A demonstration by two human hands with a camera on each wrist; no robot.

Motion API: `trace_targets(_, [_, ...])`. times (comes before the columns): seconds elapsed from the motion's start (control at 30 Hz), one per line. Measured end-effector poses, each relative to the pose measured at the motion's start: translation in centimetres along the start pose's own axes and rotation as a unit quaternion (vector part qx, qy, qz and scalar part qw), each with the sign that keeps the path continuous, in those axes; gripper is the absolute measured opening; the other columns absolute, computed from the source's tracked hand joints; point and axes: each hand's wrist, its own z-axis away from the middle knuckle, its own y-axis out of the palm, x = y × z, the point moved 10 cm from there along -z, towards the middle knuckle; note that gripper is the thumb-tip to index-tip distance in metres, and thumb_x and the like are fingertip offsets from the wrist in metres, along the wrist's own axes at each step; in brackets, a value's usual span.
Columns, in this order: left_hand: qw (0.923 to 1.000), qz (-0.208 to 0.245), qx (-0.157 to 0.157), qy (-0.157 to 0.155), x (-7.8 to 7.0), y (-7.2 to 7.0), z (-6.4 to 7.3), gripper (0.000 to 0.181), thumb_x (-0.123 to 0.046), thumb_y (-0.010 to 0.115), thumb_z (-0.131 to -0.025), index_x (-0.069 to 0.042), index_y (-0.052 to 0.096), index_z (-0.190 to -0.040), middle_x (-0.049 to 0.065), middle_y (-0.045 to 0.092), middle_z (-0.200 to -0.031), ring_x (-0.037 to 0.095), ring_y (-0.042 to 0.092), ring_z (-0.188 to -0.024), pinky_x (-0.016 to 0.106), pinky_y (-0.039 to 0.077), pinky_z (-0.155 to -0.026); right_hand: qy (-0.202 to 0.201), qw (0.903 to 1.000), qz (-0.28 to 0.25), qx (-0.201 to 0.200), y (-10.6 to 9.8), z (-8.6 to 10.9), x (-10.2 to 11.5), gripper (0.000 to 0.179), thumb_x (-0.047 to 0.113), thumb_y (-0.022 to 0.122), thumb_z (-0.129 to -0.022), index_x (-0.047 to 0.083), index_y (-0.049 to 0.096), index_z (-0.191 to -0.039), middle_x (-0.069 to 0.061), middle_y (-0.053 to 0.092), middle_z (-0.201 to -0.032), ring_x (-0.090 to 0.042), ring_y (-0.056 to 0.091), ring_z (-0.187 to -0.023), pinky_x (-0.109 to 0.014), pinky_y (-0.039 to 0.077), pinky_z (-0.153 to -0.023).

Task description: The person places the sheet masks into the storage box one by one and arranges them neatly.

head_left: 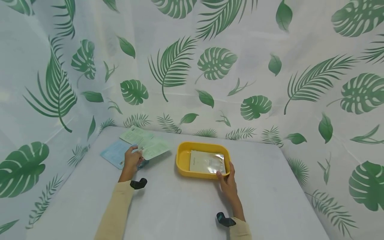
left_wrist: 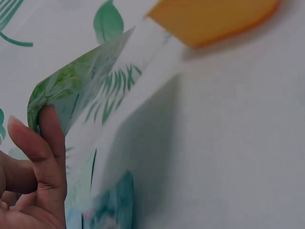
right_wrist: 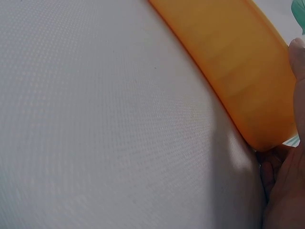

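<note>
My left hand (head_left: 133,159) pinches the near edge of a flat green sachet (head_left: 155,149), which is raised and tilted above the table. In the left wrist view the thumb and fingers hold that sachet (left_wrist: 71,90) by its end. Under and behind it lie another light-green sachet (head_left: 132,134) and a blue sachet (head_left: 114,154), partly covered by the hand. My right hand (head_left: 229,185) grips the right front corner of a yellow tray (head_left: 186,174), with the thumb at the rim. Inside the tray lies a silvery-white sachet (head_left: 204,162).
A white cloth-covered table (head_left: 180,210) carries everything. White sheeting with green leaf prints (head_left: 210,110) rises behind the table and at both sides. Each wrist wears a small black camera.
</note>
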Motion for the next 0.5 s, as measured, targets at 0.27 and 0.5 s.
trace_targets(0.27, [0.9856, 0.153, 0.065, -0.031, -1.0, 2.9, 0.8, 0.057, -0.003, 0.049, -0.099, -0.002, 0.025, -0.151, 0.000, 0.052, -0.098, 0.002, 0.048, -0.061, 0.014, 0.045, -0.057, 0.004, 1.0000, -0.001, 0.008, 0.2, 0.2, 0.2, 0.081, 0.043, 0.054, -0.098, 0.023, 0.002, -0.157, -0.020, 0.013, -0.163, -0.043, 0.017, -0.148, -0.058, 0.018, -0.118])
trace_targets(0.5, [0.9813, 0.120, 0.150, -0.015, -2.3, 6.5, 1.8, 0.056, -0.004, 0.049, -0.100, 0.002, 0.024, -0.150, -0.004, 0.058, -0.088, 0.003, 0.049, -0.063, 0.015, 0.043, -0.056, 0.009, 0.9999, -0.004, 0.005, 0.0, 0.1, 0.2, 0.082, 0.045, 0.055, -0.098, 0.023, 0.002, -0.157, -0.019, 0.012, -0.163, -0.041, 0.016, -0.149, -0.056, 0.018, -0.118])
